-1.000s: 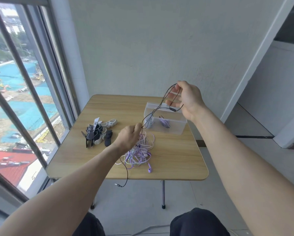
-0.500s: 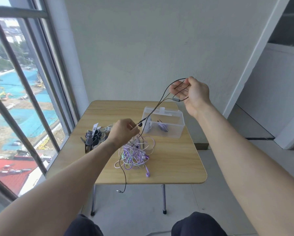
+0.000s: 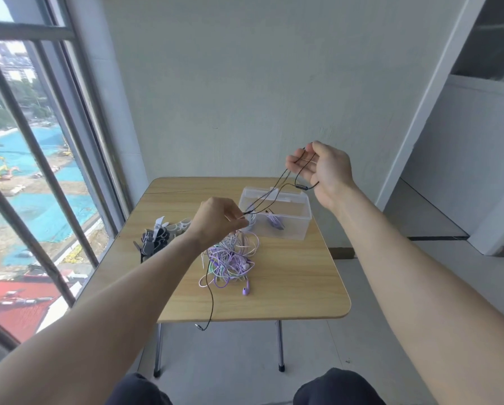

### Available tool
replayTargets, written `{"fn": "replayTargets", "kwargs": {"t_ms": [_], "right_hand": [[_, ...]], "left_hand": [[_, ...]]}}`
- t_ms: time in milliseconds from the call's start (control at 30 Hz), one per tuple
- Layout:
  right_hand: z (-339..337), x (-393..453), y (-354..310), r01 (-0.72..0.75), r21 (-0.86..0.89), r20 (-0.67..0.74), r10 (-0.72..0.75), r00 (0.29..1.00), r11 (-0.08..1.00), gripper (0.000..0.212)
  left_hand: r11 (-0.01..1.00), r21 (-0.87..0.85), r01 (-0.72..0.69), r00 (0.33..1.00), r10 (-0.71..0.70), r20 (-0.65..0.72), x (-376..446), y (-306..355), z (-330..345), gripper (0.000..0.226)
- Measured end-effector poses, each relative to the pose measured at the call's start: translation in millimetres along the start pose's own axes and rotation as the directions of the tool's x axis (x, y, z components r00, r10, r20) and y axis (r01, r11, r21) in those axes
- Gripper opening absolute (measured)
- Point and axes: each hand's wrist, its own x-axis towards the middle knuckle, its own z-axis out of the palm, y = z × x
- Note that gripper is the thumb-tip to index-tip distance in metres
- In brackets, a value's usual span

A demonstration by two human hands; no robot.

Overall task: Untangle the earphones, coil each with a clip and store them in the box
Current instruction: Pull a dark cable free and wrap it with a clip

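A black earphone cable [image 3: 266, 197] stretches between my two hands above the table. My right hand [image 3: 322, 171] is raised above the clear plastic box [image 3: 288, 228], with loops of the black cable draped over its curled fingers. My left hand [image 3: 218, 220] pinches the same cable lower down, left of the box. The cable's tail hangs past the table's front edge, its plug [image 3: 199, 327] dangling. A tangle of purple and white earphones [image 3: 231, 260] lies on the table under my left hand. The box holds a coiled purple earphone [image 3: 275, 223].
A pile of black and white clips [image 3: 157, 239] lies on the wooden table [image 3: 300, 287] to the left of the tangle. A barred window [image 3: 34, 171] runs along the left. A wall stands behind the table, and tiled floor lies to the right.
My right hand has risen and turned palm up, drawing the black cable higher. My left hand has lifted off the tangle and moved toward the box, still pinching the cable.
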Motion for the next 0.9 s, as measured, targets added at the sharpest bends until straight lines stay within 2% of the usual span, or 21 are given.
{"fn": "replayTargets", "kwargs": {"t_ms": [67, 167, 267, 333, 400, 500, 567, 633, 800, 900], "right_hand": [[2, -2, 1, -0.011, 0.012, 0.016, 0.011, 1.000, 1.000, 0.023], [7, -5, -1, -0.012, 0.018, 0.051, 0.011, 0.999, 1.000, 0.023], [12, -8, -4, -0.005, 0.008, 0.087, 0.005, 0.996, 1.000, 0.023], [14, -10, -5, -0.003, -0.005, 0.102, 0.004, 0.995, 1.000, 0.023], [14, -11, -6, -0.001, -0.008, 0.108, 0.002, 0.994, 1.000, 0.023], [13, -11, -8, 0.003, -0.007, 0.096, -0.002, 0.995, 1.000, 0.023], [10, -10, -9, 0.007, -0.003, 0.078, -0.006, 0.997, 1.000, 0.025], [7, -8, -10, 0.006, 0.000, 0.061, -0.006, 0.998, 1.000, 0.025], [1, -6, -7, -0.028, -0.018, 0.024, 0.028, 0.999, 0.999, 0.024], [-1, -6, -3, -0.042, -0.032, 0.014, 0.043, 0.999, 0.999, 0.024]], "left_hand": [[0.998, -0.037, 0.045, 0.991, -0.040, 0.125, -4, 4, 0, 0.025], [0.976, -0.080, 0.203, 0.954, -0.179, 0.239, -5, 7, 4, 0.049], [0.968, -0.040, 0.250, 0.933, -0.229, 0.278, -6, 4, 10, 0.034], [0.955, -0.085, 0.282, 0.927, -0.249, 0.282, -8, 2, 13, 0.042], [0.924, -0.208, 0.322, 0.930, -0.269, 0.250, -7, 3, 15, 0.054], [0.828, -0.443, 0.343, 0.933, -0.244, 0.266, -5, 3, 16, 0.040], [0.711, -0.593, 0.377, 0.925, -0.251, 0.287, -4, 0, 14, 0.030], [0.635, -0.670, 0.385, 0.923, -0.256, 0.287, -4, -4, 10, 0.028], [0.683, -0.640, 0.353, 0.935, -0.236, 0.264, -3, -13, 4, 0.005], [0.690, -0.625, 0.364, 0.927, -0.201, 0.317, -1, -14, -2, 0.010]]}}
